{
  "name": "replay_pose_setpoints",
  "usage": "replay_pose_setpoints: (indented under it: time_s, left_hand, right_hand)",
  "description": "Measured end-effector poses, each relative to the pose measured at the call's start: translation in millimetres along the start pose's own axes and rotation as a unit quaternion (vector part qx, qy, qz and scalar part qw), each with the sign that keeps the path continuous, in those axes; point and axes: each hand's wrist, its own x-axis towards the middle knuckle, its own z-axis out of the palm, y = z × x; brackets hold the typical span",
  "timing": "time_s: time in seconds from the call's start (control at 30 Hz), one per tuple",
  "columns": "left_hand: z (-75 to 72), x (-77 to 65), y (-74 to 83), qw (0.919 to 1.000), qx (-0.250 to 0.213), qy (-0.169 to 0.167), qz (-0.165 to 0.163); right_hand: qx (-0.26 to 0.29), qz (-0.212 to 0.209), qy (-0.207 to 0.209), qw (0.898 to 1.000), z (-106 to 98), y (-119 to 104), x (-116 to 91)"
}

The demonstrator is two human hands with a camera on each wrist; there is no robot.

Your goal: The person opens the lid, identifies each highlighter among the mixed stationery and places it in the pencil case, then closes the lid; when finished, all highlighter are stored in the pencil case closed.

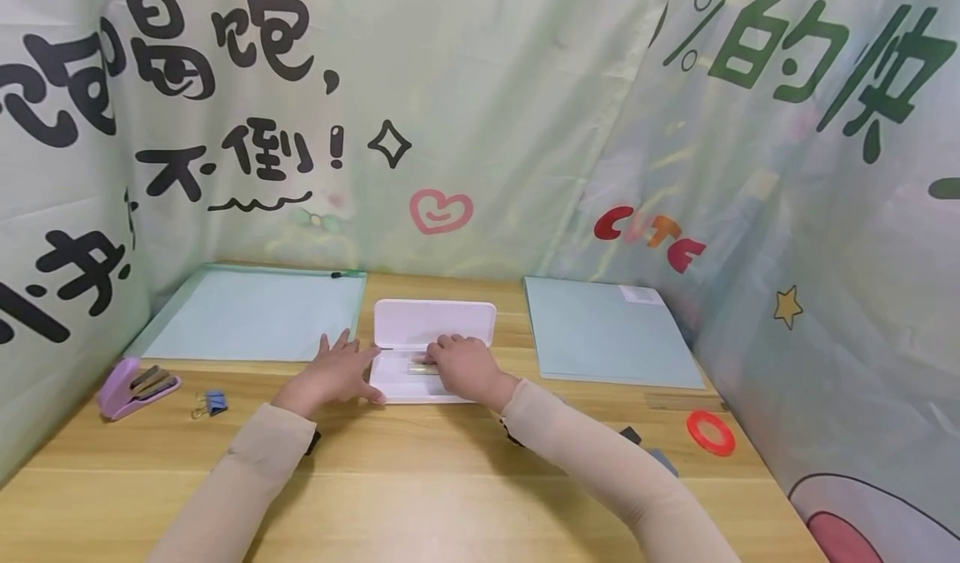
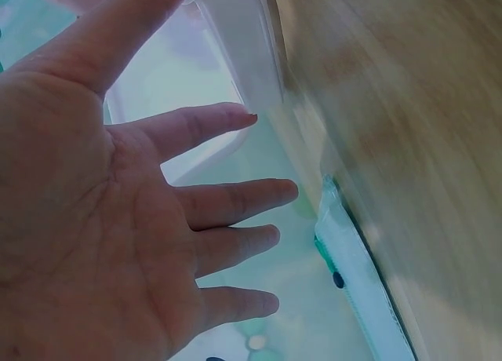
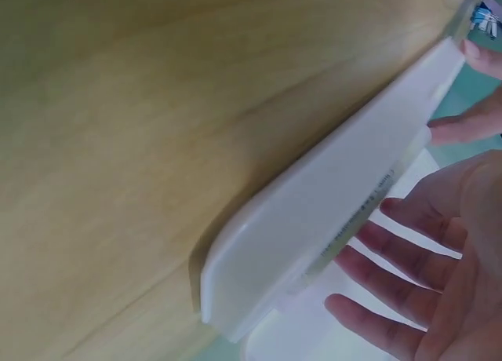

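Note:
A white pencil case (image 1: 397,388) lies on the table with its lid (image 1: 433,317) raised at the back. My left hand (image 1: 337,376) is spread at the case's left end, thumb by the front corner and index finger near the hinge. In the left wrist view the fingers (image 2: 235,200) are straight and apart. My right hand (image 1: 468,369) reaches over the right half of the case. Beside its loosely bent fingers (image 3: 392,286) lies a slim pale pen (image 3: 353,231) with small print, inside the case. The right fingertips look spread, not closed around the pen.
Light-blue sheets or folders lie at the back left (image 1: 255,313) and back right (image 1: 611,338). A purple stapler (image 1: 120,392) and blue binder clip (image 1: 215,402) sit left. On the right are a red ring (image 1: 710,433), a clear ruler (image 1: 682,402) and small dark pieces (image 1: 630,435).

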Motion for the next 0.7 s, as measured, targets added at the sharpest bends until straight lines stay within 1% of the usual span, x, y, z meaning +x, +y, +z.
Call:
replay_pose_setpoints:
  time_s: [0.13,0.23,0.33,0.43,0.53,0.6,0.7]
  left_hand:
    - [-1.9,-1.4,1.5,1.0,0.001,0.0,0.004]
    - [-2.8,-2.5,2.5,1.0,0.007,0.001,0.005]
    - [-3.7,-3.4,4.3,0.9999,0.011,0.001,0.002]
    - [-5.4,-3.8,5.6,0.9999,0.012,0.0,0.0]
    - [-6.5,-3.5,6.5,0.9999,0.013,-0.005,-0.002]
    - [-7.1,-3.6,7.2,0.9998,0.017,-0.008,-0.004]
    - [-7.5,-3.0,8.8,0.9998,0.019,-0.009,-0.006]
  right_hand:
    - [0.023,0.017,-0.012,1.0,-12.8,7.0,-10.1]
    - [0.031,0.04,-0.021,0.999,-20.0,17.8,-25.4]
    - [0.027,0.079,-0.025,0.996,-24.1,30.9,-47.4]
    - [0.03,0.125,-0.034,0.991,-27.5,43.4,-69.7]
    - [0.04,0.166,-0.065,0.983,-31.1,54.0,-90.3]
    - [0.048,0.191,-0.101,0.975,-33.8,59.9,-101.9]
    - [0.054,0.219,-0.161,0.961,-37.0,67.6,-117.2]
